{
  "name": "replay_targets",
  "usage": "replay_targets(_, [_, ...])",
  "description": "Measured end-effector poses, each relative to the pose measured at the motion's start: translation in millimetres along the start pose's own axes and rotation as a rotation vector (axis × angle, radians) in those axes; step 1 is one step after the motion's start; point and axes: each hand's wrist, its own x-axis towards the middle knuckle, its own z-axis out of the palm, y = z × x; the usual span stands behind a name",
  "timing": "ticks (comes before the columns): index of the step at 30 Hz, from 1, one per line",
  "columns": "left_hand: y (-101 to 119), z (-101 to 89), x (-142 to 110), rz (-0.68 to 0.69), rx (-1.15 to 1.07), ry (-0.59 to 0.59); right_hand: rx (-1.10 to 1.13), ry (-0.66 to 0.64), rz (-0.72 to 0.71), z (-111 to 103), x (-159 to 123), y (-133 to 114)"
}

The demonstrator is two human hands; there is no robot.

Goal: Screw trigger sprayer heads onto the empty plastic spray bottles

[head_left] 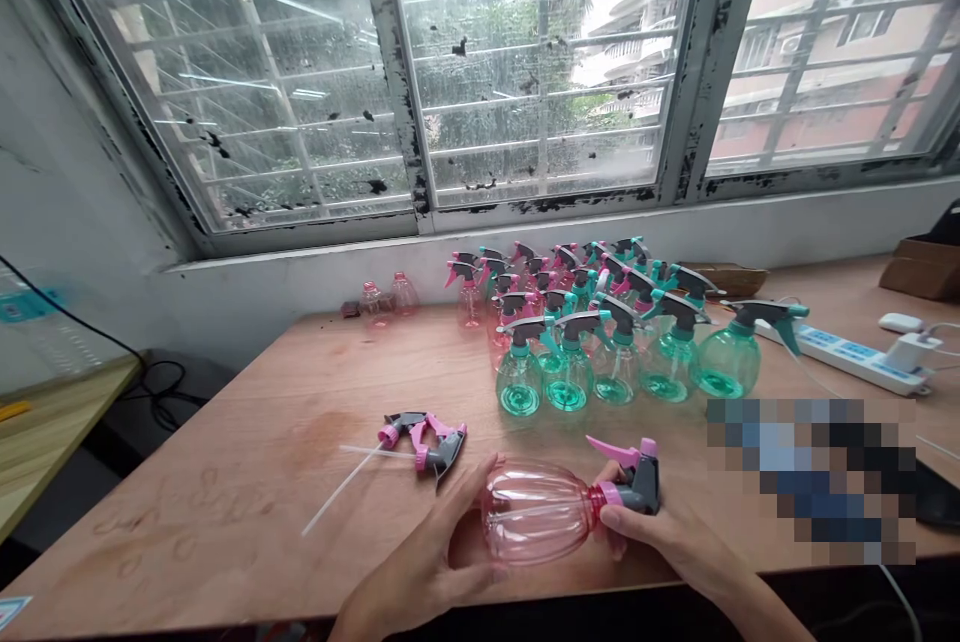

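Note:
A pink spray bottle (536,510) lies on its side near the front edge of the wooden table (247,482). My left hand (427,562) cups the bottle's round body from the left. My right hand (660,527) is closed round the bottle's neck and its grey and pink trigger head (634,475). Two loose grey and pink trigger heads (427,434) with white dip tubes lie just to the left of the bottle.
Several assembled green and pink spray bottles (607,342) stand in rows at the back middle. Two headless pink bottles (386,302) stand by the window wall. A white power strip (855,354) with a plugged-in adapter lies at right, brown boxes (926,267) beyond it.

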Motion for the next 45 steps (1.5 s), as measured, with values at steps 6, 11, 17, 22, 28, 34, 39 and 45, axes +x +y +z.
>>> replay_targets(6, [-6.9, 1.3, -0.1, 0.034, -0.231, -0.016, -0.033, -0.018, 0.010, 4.3, -0.4, -5.7])
replay_targets(11, [-8.5, 2.8, 0.7, 0.054, -0.213, -0.021, -0.025, -0.011, 0.025, 4.5, -0.9, -6.4])
replay_targets(17, [-7.2, 4.2, 2.6, 0.077, -0.130, 0.000, -0.027, 0.003, -0.001, 5.5, 0.2, -7.1])
replay_targets(22, [-1.4, 0.6, 0.7, -0.005, -0.051, 0.010, -0.022, 0.016, -0.020, 7.3, 0.3, -8.7])
replay_targets(28, [2.1, 2.8, 3.2, 0.034, -0.060, 0.038, -0.024, 0.029, -0.034, 5.7, 1.7, -4.6])
replay_targets(34, [4.9, 5.9, 3.6, 0.025, -0.142, 0.046, -0.033, 0.062, -0.072, 5.6, 2.3, -2.1])
replay_targets(39, [3.7, 7.2, 3.9, 0.045, -0.266, 0.040, -0.010, 0.050, -0.065, 7.1, 1.5, -2.6])
replay_targets(45, [2.7, 3.9, 5.0, 0.022, -0.085, 0.045, -0.019, 0.005, -0.051, 4.5, 0.7, -2.4])
